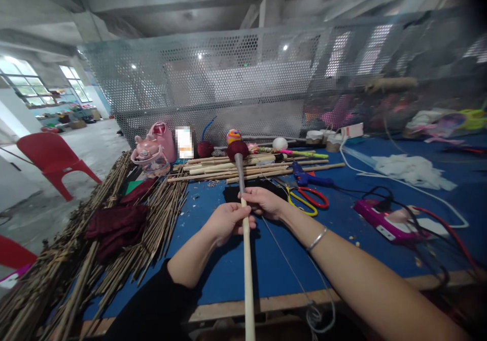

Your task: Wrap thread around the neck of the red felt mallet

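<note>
A long pale wooden stick [247, 265] with a grey wrapped neck and a dark red rounded head [237, 150] points away from me above the blue table. My left hand [227, 222] is closed around the bare wood just below the grey part. Slightly further up, my right hand [262, 201] pinches the stick at the lower end of the grey neck. A thin thread or wire [283, 254] runs from near my right hand to the table's front edge. A black cloth [272, 189] lies behind my hands.
Bundled twigs [160, 229] and maroon cloth [116, 227] cover the left. Wooden sticks [205, 168] lie ahead, before a perforated metal screen [228, 77]. To the right are scissors [304, 199], a blue glue gun [310, 176], a purple power strip [384, 222] with cords, and white material [413, 171].
</note>
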Demonstrator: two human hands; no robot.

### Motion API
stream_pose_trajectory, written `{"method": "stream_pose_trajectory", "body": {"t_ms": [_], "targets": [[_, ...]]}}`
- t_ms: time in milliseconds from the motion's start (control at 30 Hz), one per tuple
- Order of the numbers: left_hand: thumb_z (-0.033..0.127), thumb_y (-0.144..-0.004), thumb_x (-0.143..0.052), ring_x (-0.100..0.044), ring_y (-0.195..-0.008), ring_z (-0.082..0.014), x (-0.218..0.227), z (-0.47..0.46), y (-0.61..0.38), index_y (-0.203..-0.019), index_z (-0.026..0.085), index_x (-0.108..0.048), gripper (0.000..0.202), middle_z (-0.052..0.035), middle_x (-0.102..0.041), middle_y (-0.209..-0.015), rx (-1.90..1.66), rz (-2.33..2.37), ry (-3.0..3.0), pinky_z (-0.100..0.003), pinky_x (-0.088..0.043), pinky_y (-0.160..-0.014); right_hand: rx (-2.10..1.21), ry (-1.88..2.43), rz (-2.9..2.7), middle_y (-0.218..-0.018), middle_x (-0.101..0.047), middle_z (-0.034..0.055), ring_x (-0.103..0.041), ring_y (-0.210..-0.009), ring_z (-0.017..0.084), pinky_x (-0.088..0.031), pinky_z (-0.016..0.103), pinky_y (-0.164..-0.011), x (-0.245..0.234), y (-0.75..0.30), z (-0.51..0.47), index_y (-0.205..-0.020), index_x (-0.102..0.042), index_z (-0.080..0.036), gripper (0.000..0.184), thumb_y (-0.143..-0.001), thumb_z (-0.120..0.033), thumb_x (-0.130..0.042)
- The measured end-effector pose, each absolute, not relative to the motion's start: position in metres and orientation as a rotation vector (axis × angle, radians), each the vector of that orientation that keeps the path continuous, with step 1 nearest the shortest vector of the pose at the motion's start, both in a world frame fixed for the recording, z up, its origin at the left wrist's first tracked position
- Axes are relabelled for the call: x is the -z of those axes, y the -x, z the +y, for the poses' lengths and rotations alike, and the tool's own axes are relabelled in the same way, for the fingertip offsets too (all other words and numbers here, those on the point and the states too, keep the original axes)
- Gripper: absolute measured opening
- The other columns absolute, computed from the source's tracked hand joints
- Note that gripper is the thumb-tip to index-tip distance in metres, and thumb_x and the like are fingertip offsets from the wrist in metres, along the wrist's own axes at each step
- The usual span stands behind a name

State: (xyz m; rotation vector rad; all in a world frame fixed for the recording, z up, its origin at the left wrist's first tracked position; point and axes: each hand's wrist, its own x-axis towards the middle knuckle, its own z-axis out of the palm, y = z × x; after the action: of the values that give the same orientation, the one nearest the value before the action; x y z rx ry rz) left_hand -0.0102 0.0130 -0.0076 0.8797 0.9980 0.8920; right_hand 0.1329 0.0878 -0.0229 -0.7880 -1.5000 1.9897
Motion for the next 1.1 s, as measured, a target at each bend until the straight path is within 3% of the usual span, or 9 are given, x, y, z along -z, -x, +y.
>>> {"method": "stream_pose_trajectory", "body": {"t_ms": [167,333,433,533,633,867,967,1100], "targets": [[0.029,-0.075,-0.061,-0.064,-0.067,-0.0135,0.003,0.011,0.008,-0.089,0.009,-0.058,0.024,-0.0105,-0.066,-0.080,-0.861,0.860,-0.809,-0.021,-0.050,-0.058,-1.981,0.755,-1.501,-0.044,-0.041,-0.0091,-0.022,-0.032,0.001,-0.010,0.016,-0.032,0.022,-0.132,0.087,-0.073,-0.048,-0.015,0.031,-0.070,-0.041,-0.065],[0.038,-0.066,-0.069,-0.054,-0.043,-0.0082,0.010,0.010,0.005,-0.070,0.013,-0.050,0.031,0.0022,-0.054,-0.053,-0.906,1.160,-1.041,-0.017,-0.043,-0.040,-1.853,0.787,-1.530,-0.053,-0.052,-0.0039,-0.042,-0.043,0.004,-0.027,0.016,-0.039,0.024,-0.127,0.087,-0.070,-0.050,-0.013,0.033,-0.062,-0.036,-0.072],[0.035,-0.063,-0.072,-0.056,-0.047,-0.0088,0.011,0.011,0.005,-0.067,0.013,-0.050,0.032,0.0015,-0.054,-0.054,-0.939,1.140,-1.034,-0.018,-0.045,-0.044,-1.853,0.792,-1.509,-0.049,-0.047,-0.0066,-0.035,-0.039,0.003,-0.021,0.016,-0.036,0.020,-0.129,0.086,-0.071,-0.050,-0.014,0.033,-0.062,-0.036,-0.072],[0.033,-0.068,-0.068,-0.061,-0.058,-0.0100,0.007,0.011,0.005,-0.080,0.011,-0.056,0.027,-0.0055,-0.063,-0.071,-0.904,0.955,-0.932,-0.017,-0.046,-0.050,-1.945,0.761,-1.469,-0.047,-0.043,-0.0089,-0.024,-0.033,0.001,-0.011,0.016,-0.033,0.016,-0.132,0.084,-0.081,-0.051,-0.015,0.032,-0.067,-0.039,-0.067],[0.030,-0.072,-0.063,-0.062,-0.062,-0.0111,0.004,0.010,0.005,-0.087,0.012,-0.056,0.024,-0.0073,-0.064,-0.077,-0.860,0.896,-0.854,-0.020,-0.048,-0.053,-1.973,0.746,-1.511,-0.046,-0.043,-0.0085,-0.023,-0.032,0.001,-0.010,0.017,-0.033,0.016,-0.132,0.083,-0.080,-0.051,-0.015,0.031,-0.070,-0.041,-0.064],[0.034,-0.061,-0.070,-0.045,-0.034,-0.0075,0.018,0.012,0.006,-0.065,0.017,-0.047,0.029,0.0041,-0.051,-0.043,-0.917,1.440,-1.288,-0.017,-0.033,-0.034,-1.791,0.852,-1.617,-0.060,-0.057,-0.0001,-0.049,-0.053,0.008,-0.032,0.018,-0.046,0.024,-0.124,0.084,-0.071,-0.050,-0.013,0.034,-0.061,-0.039,-0.071],[0.034,-0.060,-0.071,-0.046,-0.035,-0.0073,0.018,0.013,0.008,-0.059,0.016,-0.045,0.031,0.0037,-0.050,-0.042,-0.905,1.392,-1.266,-0.017,-0.034,-0.036,-1.785,0.875,-1.629,-0.055,-0.053,-0.0028,-0.044,-0.047,0.006,-0.029,0.018,-0.043,0.024,-0.124,0.085,-0.069,-0.050,-0.013,0.035,-0.061,-0.039,-0.071],[0.033,-0.066,-0.067,-0.058,-0.051,-0.0095,0.009,0.013,0.008,-0.068,0.013,-0.053,0.025,-0.0032,-0.061,-0.062,-0.894,1.116,-0.981,-0.018,-0.045,-0.048,-1.903,0.889,-1.534,-0.044,-0.037,-0.0103,-0.020,-0.034,0.002,-0.011,0.017,-0.034,0.022,-0.128,0.086,-0.071,-0.045,-0.017,0.034,-0.068,-0.043,-0.065]]}}
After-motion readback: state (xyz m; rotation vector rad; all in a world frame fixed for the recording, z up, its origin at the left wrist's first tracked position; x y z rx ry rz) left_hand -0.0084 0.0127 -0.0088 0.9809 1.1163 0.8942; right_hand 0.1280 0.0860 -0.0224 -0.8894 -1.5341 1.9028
